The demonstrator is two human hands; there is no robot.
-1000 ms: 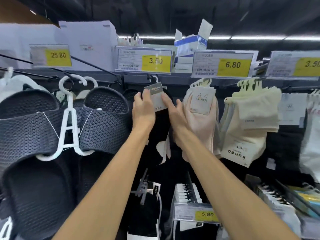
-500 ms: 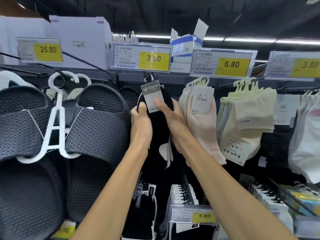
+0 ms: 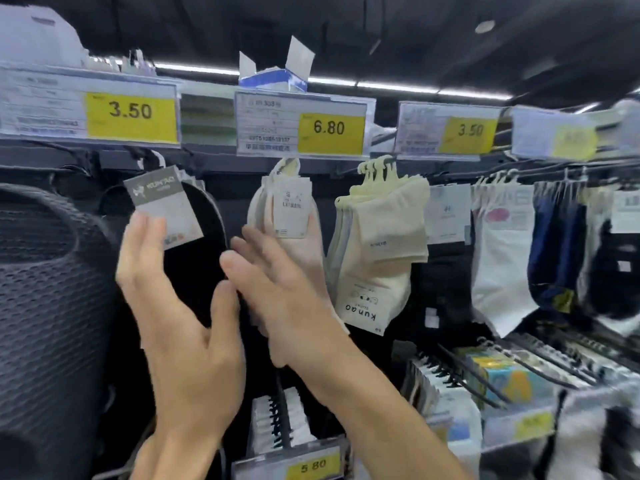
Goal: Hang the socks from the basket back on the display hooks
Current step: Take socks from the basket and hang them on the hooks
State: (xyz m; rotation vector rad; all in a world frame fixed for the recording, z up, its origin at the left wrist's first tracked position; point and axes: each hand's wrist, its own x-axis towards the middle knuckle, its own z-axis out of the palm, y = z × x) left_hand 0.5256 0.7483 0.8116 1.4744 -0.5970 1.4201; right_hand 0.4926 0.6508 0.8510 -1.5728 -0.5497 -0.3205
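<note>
A pair of black socks (image 3: 199,247) with a grey and white card label (image 3: 162,206) hangs from the display hook (image 3: 152,161) under the 3.50 price tag (image 3: 131,110). My left hand (image 3: 173,306) is just in front of the socks with straight fingers, its fingertips near the label's lower left corner. To the right of the socks, my right hand (image 3: 277,289) is spread flat with straight fingers and holds nothing. Whether either hand touches the socks I cannot tell.
Dark perforated slippers (image 3: 52,289) hang at the left. Pink socks (image 3: 287,216), cream socks (image 3: 381,244) and white and navy socks (image 3: 519,244) hang on hooks to the right. Lower hooks with packs and a 5.80 tag (image 3: 311,465) stick out below.
Both hands have let go of the black socks, opened and drawn back a little. The socks now hang on the hook alone. The view has swung to the right.
</note>
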